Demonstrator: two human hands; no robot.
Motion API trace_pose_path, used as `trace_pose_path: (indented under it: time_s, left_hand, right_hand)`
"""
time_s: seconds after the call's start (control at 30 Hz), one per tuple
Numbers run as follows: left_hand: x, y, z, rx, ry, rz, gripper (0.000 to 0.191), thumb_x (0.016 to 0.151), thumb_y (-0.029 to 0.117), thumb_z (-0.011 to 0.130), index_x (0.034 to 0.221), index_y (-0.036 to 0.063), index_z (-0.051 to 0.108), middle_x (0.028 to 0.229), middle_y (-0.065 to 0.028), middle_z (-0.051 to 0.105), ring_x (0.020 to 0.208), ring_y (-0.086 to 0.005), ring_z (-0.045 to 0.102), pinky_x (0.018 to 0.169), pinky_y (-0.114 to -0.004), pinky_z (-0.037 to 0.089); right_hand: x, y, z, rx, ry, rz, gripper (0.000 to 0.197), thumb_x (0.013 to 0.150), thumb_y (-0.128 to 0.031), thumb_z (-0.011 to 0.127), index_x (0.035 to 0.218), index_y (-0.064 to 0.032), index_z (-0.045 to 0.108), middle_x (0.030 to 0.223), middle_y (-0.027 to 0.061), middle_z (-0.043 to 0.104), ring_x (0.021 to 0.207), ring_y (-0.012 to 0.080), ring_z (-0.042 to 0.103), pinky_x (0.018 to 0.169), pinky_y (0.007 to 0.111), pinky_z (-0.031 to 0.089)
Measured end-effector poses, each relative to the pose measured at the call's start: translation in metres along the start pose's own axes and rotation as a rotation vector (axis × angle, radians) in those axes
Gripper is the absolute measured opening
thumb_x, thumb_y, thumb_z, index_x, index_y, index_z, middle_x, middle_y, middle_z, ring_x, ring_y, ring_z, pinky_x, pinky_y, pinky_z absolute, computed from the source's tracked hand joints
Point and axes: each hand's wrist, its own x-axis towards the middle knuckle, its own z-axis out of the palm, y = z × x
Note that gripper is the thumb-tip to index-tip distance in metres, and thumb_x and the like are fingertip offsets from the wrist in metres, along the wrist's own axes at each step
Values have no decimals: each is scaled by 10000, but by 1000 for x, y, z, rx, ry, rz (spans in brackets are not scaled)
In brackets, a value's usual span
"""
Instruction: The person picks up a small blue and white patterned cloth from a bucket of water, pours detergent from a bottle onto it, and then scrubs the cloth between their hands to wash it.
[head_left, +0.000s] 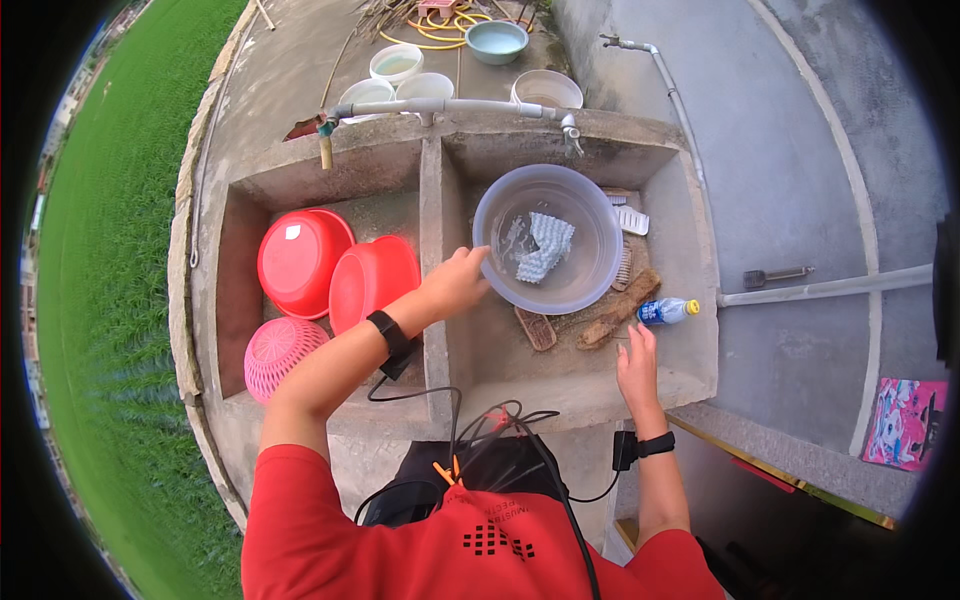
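Observation:
My left hand (459, 283) is at the left rim of a translucent plastic basin (547, 300) in the right compartment of a concrete sink; its fingertips reach the rim, but whether they grip it is unclear. A crumpled light-blue textured cloth (551, 244) lies inside the basin. My right hand (637, 358) is over the compartment's front right part, fingers apart, holding nothing. Just beyond it lies a plastic bottle with a yellow cap (664, 310). Brown fibrous pieces (619, 311), a worn brush (535, 328) and a white plastic brush (631, 220) lie around the basin.
Red basins (304, 262) and a pink plastic colander (281, 352) fill much of the left compartment. A metal pipe with taps (465, 107) crosses above the back wall. Behind it stand several tubs and a green basin (496, 41). Black cables (457, 420) hang before my body.

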Motion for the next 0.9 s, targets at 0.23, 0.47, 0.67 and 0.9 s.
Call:
trace_pose_path:
  time_s: [0.23,0.47,0.67,0.9]
  left_hand:
    - [108,25,104,370,-197,-24,871,793,371,653,1502,159,193,1495,-234,264,1383,-413,252,1102,-589,200]
    - [170,35,156,565,-263,-3,874,807,378,649,1513,210,162,1573,-125,108,1443,-372,103,1085,-683,98]
    - [187,-11,202,608,-264,-43,780,818,328,631,1481,179,248,1533,-77,235,1416,-324,205,1070,-655,188]
    - [202,-20,177,-244,-297,-178,482,799,168,645,1252,46,536,1109,-159,644,1059,-375,595,932,-361,464]
  right_hand:
    - [-43,33,-11,155,160,161,322,846,78,492,1161,42,545,1189,213,502,1067,348,540,875,373,492]
    - [-75,51,10,220,131,301,334,785,125,474,1078,16,592,1116,187,536,975,322,567,834,369,497]
    - [-79,56,25,217,201,193,322,732,148,479,982,0,616,974,166,570,863,304,580,737,356,504]
    - [-74,64,39,174,262,155,317,719,147,475,960,-1,617,959,182,578,862,330,585,728,377,509]
